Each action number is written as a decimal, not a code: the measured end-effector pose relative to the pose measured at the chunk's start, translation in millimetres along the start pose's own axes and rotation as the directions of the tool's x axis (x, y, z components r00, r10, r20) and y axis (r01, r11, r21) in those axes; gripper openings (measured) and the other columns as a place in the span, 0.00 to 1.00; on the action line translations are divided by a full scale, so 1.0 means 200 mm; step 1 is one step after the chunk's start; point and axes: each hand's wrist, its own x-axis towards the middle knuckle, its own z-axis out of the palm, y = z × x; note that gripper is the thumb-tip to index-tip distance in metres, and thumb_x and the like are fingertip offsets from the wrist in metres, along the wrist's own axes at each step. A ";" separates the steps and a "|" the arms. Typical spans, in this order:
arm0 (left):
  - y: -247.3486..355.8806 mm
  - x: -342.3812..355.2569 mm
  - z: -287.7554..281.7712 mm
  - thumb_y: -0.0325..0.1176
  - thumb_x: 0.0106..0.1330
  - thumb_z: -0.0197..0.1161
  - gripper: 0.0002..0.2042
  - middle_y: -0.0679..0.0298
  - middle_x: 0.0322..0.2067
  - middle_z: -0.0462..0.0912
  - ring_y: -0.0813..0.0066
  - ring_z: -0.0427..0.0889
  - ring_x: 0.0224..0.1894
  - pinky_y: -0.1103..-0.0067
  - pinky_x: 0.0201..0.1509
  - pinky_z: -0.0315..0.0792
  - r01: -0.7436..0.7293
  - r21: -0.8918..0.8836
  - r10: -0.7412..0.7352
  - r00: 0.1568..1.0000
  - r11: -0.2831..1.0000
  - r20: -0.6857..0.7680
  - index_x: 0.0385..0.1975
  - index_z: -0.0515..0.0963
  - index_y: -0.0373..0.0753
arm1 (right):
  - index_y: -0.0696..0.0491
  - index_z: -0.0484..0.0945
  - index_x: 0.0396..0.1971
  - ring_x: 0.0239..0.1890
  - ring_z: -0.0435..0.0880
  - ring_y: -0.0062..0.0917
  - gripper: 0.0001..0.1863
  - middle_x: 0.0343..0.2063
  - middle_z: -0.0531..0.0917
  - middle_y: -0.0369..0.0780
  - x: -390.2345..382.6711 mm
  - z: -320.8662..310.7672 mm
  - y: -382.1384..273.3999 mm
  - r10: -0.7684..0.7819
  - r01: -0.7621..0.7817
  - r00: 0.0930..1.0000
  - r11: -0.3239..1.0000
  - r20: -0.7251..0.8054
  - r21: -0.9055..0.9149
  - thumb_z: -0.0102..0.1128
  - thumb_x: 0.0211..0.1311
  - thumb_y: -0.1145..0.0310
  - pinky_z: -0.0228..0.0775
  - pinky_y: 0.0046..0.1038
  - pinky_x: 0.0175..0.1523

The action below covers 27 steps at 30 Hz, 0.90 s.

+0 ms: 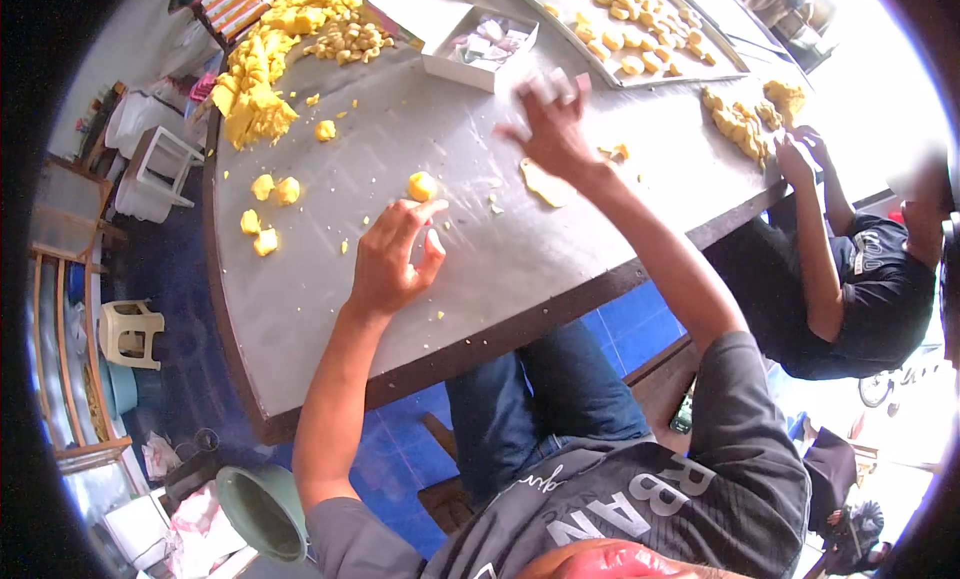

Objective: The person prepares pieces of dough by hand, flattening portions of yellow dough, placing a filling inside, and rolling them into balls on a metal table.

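My left hand hovers at or touches the table just in front of a round yellow dough ball, fingers bent and thumb apart, with nothing visible in its grasp. My right hand is raised, blurred, with fingers spread, above a flattened pale dough piece. Small yellow dough lumps lie left of my left hand on the metal table. A large crumbly yellow dough mass sits at the back left, beside several small beige pieces.
An open white box of packets and a tray of shaped pieces stand at the back. At right, a co-worker in black handles dough. Stools and a green tub stand on the left.
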 end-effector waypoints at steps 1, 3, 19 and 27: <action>0.00 0.01 0.02 0.21 0.51 0.56 0.19 0.59 0.31 0.74 0.63 0.78 0.35 0.70 0.42 0.73 -0.013 -0.018 0.013 1.000 1.000 0.010 0.46 0.73 0.39 | 0.52 0.65 0.57 0.67 0.52 0.44 0.38 0.58 0.65 0.43 -0.06 0.09 -0.07 -0.100 0.103 0.995 0.986 -0.028 0.135 0.43 0.60 0.34 0.28 0.62 0.66; 0.03 0.02 0.05 0.21 0.51 0.56 0.19 0.59 0.31 0.74 0.63 0.78 0.34 0.70 0.42 0.73 -0.030 -0.027 0.030 0.999 0.999 0.010 0.46 0.73 0.39 | 0.52 0.61 0.59 0.67 0.53 0.47 0.39 0.61 0.62 0.44 -0.05 0.11 -0.02 -0.102 0.102 0.995 0.995 -0.003 0.022 0.41 0.61 0.34 0.28 0.63 0.66; -0.04 -0.02 -0.02 0.23 0.54 0.56 0.16 0.59 0.30 0.74 0.67 0.77 0.32 0.72 0.40 0.73 0.022 0.016 -0.022 1.000 1.000 0.007 0.44 0.73 0.38 | 0.51 0.61 0.60 0.65 0.54 0.49 0.39 0.62 0.61 0.45 0.07 0.09 0.00 -0.102 0.111 0.976 0.993 -0.191 0.039 0.44 0.60 0.35 0.31 0.65 0.65; -0.03 -0.02 0.01 0.23 0.53 0.56 0.15 0.60 0.30 0.74 0.67 0.76 0.32 0.73 0.41 0.74 0.023 -0.005 -0.023 1.000 1.000 0.020 0.43 0.74 0.38 | 0.49 0.64 0.60 0.65 0.54 0.49 0.35 0.59 0.64 0.45 -0.08 -0.01 -0.02 -0.157 0.165 0.977 0.985 -0.145 0.045 0.51 0.60 0.40 0.28 0.61 0.66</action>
